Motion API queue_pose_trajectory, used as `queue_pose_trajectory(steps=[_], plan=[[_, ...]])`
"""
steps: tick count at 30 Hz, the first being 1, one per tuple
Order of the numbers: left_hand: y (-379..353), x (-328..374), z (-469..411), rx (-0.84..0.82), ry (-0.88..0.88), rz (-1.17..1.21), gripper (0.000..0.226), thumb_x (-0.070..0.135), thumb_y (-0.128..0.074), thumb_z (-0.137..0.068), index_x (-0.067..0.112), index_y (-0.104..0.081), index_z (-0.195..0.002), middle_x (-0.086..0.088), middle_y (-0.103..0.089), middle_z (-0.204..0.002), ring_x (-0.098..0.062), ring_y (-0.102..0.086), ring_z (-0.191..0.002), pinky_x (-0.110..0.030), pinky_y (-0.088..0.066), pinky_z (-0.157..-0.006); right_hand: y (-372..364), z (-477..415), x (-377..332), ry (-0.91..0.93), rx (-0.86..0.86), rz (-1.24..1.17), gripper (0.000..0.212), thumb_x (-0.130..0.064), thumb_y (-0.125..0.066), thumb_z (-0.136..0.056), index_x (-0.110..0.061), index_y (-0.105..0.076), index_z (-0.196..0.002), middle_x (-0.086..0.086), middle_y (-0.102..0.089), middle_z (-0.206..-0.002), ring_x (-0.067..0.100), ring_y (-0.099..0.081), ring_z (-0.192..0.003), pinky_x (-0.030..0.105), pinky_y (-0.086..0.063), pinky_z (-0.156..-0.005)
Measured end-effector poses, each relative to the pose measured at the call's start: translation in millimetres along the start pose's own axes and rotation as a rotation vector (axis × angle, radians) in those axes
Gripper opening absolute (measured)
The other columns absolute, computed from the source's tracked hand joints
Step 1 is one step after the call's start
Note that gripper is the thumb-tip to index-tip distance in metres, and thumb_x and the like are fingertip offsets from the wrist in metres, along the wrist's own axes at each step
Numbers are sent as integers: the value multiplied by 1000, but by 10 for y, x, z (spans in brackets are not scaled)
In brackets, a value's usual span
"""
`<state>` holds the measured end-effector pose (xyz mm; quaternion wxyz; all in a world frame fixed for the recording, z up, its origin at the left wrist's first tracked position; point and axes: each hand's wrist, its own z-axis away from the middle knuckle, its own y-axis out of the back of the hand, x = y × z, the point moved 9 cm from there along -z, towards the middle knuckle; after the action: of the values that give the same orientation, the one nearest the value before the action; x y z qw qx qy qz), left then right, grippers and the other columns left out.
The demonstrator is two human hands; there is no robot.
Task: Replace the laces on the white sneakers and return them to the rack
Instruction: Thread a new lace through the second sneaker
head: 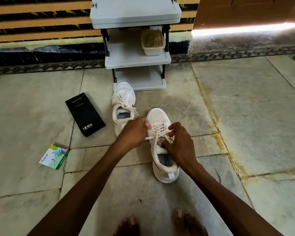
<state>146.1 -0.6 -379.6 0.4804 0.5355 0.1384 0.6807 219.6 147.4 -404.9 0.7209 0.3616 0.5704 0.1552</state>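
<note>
Two white sneakers stand on the stone floor in front of a grey shoe rack (137, 62). The nearer sneaker (163, 167) points toward the rack, and its cream lace (160, 129) is threaded through the eyelets. My left hand (134, 132) pinches the lace at the shoe's left side, with a loose end trailing below the fingers. My right hand (180, 143) grips the lace over the tongue, thumb pressing near the top eyelets. The farther sneaker (123, 106) sits to the left, laced, with loose ends lying across its opening.
A black phone box (84, 114) lies left of the sneakers. A small green and white packet (54, 157) lies further left on the floor. A lidded plastic tub (152, 42) stands on the rack's middle shelf. My bare toes (160, 223) show at the bottom edge.
</note>
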Motion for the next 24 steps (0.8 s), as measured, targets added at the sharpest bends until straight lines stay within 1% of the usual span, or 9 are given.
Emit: queue_pose_trajectory(steps=[2, 4, 7, 9, 12, 15, 18, 21, 24], plan=[[-226, -52, 2, -112, -36, -485, 18, 13, -52, -92, 13, -66, -104, -9, -67, -111, -30, -62, -102, -32, -45, -75, -22, -2, 12, -24, -18, 2, 62, -38, -86, -67, -22, -46, -112, -5, -57, -105, 11, -57, -81, 28, -43, -63], [-263, -4, 13, -153, -40, -484, 19, 16, -54, -93, 12, -69, -104, -8, -68, -108, -26, -62, -100, -30, -46, -78, -24, -9, 17, -45, -28, 14, 65, -40, -86, -65, -22, -45, -112, -3, -57, -107, 15, -60, -85, 33, -49, -67], [51, 131, 3, -113, -4, 198, 34, 1, -45, -93, 13, -68, -71, 4, -61, -68, -4, -55, -63, -16, -39, -56, -13, -31, 19, -61, -41, 70, 71, -44, -87, -63, -20, -44, -113, -4, -54, -105, 18, -60, -87, 34, -49, -68], [382, 194, 55, -16, -17, 607, 38, -9, -40, -92, 13, -59, -69, 7, -58, -65, 4, -48, -51, -13, -34, -53, -11, -40, 17, -68, -51, 92, 72, -45, -88, -62, -19, -43, -111, -5, -51, -102, 18, -60, -86, 35, -49, -68], [699, 328, 117, 50, -156, 1045, 28, -5, -40, -96, 12, -53, -77, 4, -61, -86, -6, -53, -69, -19, -40, -65, -4, -31, 16, -79, -50, 113, 70, -46, -88, -62, -20, -42, -109, -5, -51, -100, 19, -60, -85, 36, -51, -68], [574, 465, 199, -105, -152, 1374, 25, 1, -40, -98, 12, -54, -81, -1, -64, -87, -13, -60, -75, -26, -51, -71, 8, -11, 26, -101, -42, 123, 70, -48, -86, -64, -18, -42, -108, -4, -50, -99, 21, -59, -84, 36, -49, -67], [335, 374, 179, 34, -126, 548, 29, 11, -43, -101, 15, -66, -84, 1, -65, -77, -11, -53, -62, -16, -38, -52, 15, 16, 43, -125, -16, 125, 70, -48, -86, -64, -16, -42, -108, 0, -55, -101, 24, -60, -85, 35, -46, -66], [86, 233, 106, 68, -144, -472, 18, 8, -53, -92, 12, -68, -100, -10, -68, -104, -26, -63, -96, -29, -42, -71, 15, 35, 51, -137, 7, 115, 68, -47, -86, -64, -16, -42, -106, 1, -56, -100, 24, -60, -82, 32, -40, -63], [-99, 153, 126, -96, -156, -520, 14, 15, -59, -93, 8, -70, -98, -11, -69, -98, -24, -65, -94, -25, -40, -68, 3, 26, 36, -130, -4, 121, 66, -46, -86, -66, -15, -42, -105, 2, -56, -101, 25, -60, -82, 32, -40, -62]])
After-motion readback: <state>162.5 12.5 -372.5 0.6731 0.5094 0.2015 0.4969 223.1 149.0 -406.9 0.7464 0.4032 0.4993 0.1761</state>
